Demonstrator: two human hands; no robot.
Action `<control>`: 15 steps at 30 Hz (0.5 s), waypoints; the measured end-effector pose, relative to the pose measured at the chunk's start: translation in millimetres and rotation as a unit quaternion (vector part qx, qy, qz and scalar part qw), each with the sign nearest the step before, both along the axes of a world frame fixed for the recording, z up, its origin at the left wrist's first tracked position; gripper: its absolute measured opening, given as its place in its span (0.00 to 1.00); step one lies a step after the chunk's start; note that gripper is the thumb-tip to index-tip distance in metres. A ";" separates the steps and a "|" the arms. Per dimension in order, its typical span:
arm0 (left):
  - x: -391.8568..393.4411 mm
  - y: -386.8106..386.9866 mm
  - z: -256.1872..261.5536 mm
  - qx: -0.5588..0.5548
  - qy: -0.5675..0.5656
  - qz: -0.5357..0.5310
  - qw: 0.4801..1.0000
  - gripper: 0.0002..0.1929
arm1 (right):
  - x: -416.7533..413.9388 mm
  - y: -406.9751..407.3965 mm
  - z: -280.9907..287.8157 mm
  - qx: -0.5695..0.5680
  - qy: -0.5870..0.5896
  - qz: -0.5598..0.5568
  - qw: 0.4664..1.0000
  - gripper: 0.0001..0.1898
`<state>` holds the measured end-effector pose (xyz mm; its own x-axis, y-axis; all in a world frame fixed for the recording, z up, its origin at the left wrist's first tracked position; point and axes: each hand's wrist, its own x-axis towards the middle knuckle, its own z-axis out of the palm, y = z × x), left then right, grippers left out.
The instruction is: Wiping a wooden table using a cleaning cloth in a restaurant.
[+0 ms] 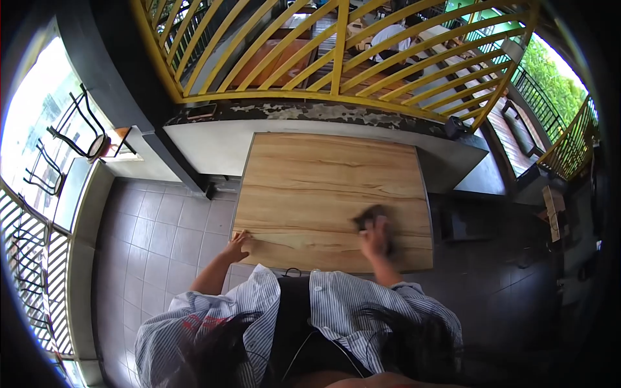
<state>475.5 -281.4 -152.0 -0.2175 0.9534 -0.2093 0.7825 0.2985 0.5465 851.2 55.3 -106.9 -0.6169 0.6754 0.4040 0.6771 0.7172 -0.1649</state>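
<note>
A table with a wood-grain top and a dark edge (330, 179) stands before me. Near its right front part, my right hand (376, 238) presses a dark cloth (374, 213) against the surface; hand and cloth are blurred. Part of the cloth hangs out past the fingers on both sides. My left hand (236, 247) rests on the table's left front corner with its fingers spread, holding nothing.
Behind the table runs a low wall with a worn ledge (310, 110), topped by a yellow slatted railing (337, 53). A flat dark object (202, 111) lies on the ledge. Upturned stools (97, 145) sit at the left. Beyond the railing, a person (390, 39) bends over.
</note>
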 end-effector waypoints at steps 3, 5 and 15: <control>10.6 8.4 8.0 -0.043 -0.012 0.109 0.993 0.34 | 64.3 40.7 -22.0 0.000 0.003 -0.254 0.967 0.23; 9.6 6.3 -1.6 -0.036 -0.012 0.136 0.990 0.34 | 76.1 50.4 -18.9 -0.109 -0.021 -0.332 0.937 0.24; 123.2 126.4 72.1 0.199 0.016 -0.029 0.979 0.36 | -140.0 -94.4 -41.2 -0.381 0.162 0.120 0.902 0.28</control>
